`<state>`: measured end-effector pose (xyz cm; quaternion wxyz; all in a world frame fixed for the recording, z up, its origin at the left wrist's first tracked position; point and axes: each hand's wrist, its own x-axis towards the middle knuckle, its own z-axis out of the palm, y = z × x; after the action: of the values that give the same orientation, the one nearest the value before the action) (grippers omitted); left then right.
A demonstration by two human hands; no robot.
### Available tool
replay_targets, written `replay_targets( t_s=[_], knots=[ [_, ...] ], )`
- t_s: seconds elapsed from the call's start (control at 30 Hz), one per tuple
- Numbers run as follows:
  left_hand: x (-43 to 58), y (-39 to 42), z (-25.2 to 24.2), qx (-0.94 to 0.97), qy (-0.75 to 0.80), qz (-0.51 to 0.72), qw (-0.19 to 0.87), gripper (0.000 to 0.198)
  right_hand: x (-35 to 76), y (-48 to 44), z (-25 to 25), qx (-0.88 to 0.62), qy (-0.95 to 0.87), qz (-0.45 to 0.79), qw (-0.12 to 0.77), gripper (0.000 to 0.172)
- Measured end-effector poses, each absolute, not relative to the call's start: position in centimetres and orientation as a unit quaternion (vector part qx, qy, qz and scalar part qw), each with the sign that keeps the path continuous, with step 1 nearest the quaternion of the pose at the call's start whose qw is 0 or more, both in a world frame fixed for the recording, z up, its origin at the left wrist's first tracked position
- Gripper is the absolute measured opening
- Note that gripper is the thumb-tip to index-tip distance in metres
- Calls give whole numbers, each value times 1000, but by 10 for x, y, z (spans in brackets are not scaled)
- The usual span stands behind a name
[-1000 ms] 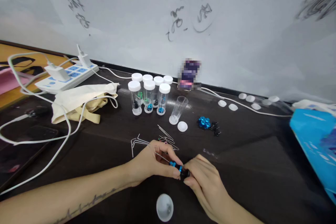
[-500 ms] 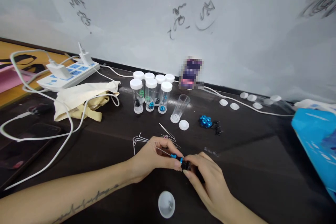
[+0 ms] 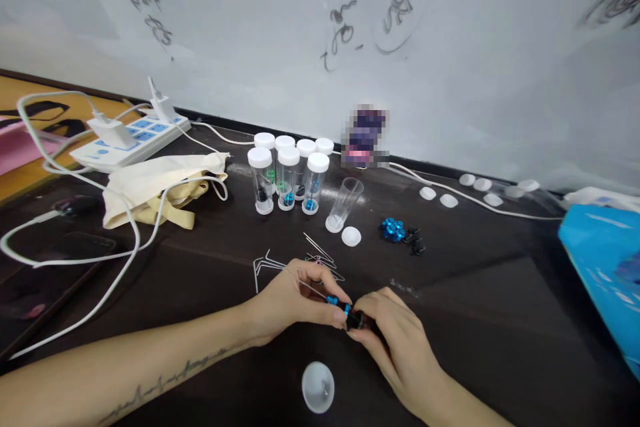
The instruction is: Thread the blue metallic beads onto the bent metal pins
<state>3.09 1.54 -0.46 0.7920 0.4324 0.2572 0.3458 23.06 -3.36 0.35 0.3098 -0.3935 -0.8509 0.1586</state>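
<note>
Between my two hands is a small blue-and-black piece (image 3: 346,309) with a thin metal rod running from its blue end. My left hand (image 3: 300,297) pinches the blue part between thumb and fingers, and the rod slants up-left across that palm. My right hand (image 3: 393,330) has its thumb and fingertips closed on the black end. Its other fingers are curled and partly hidden. Just beyond my left hand lie several thin bent metal rods (image 3: 270,263). A small translucent cup (image 3: 318,388) with something small inside sits nearer to me.
Several capped clear tubes (image 3: 263,183) stand at the back, near an uncapped tube (image 3: 345,203) and a white cap (image 3: 351,235). Blue metal parts (image 3: 393,229) and black screws (image 3: 415,241) lie right. A power strip (image 3: 145,140), cloth bag (image 3: 155,187) and cables are left; a blue package (image 3: 595,280) is right.
The view has shifted very slightly. Both hands keep their grip on the blue-and-black piece, which looks turned or tilted a little; nothing else has visibly moved.
</note>
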Motion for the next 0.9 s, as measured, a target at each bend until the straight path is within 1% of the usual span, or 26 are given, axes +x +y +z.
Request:
replay_targets(
  t_s=[0.13, 0.27, 0.37, 0.5, 0.53, 0.7, 0.83, 0.9],
  knots=[
    [31, 16, -6, 428, 261, 347, 793, 18, 232, -33, 1, -380, -847, 165, 334, 8],
    [31, 16, -7, 429, 262, 349, 791, 18, 233, -34, -1, -372, -848, 162, 342, 10],
    [31, 15, -8, 425, 256, 344, 797, 18, 232, -34, 0, -379, -847, 161, 336, 9],
    [30, 15, -8, 431, 248, 335, 800, 19, 231, -34, 3, -380, -855, 159, 315, 24],
    [30, 15, -8, 432, 248, 336, 799, 19, 231, -34, 4, -379, -857, 157, 313, 24],
    [30, 15, -6, 429, 257, 347, 793, 18, 231, -33, 3, -388, -848, 152, 327, 8],
    [30, 16, -6, 433, 257, 344, 793, 19, 232, -33, 2, -366, -854, 138, 344, 11],
    [30, 16, -6, 432, 257, 339, 795, 19, 232, -33, 2, -360, -854, 139, 349, 10]
  ],
)
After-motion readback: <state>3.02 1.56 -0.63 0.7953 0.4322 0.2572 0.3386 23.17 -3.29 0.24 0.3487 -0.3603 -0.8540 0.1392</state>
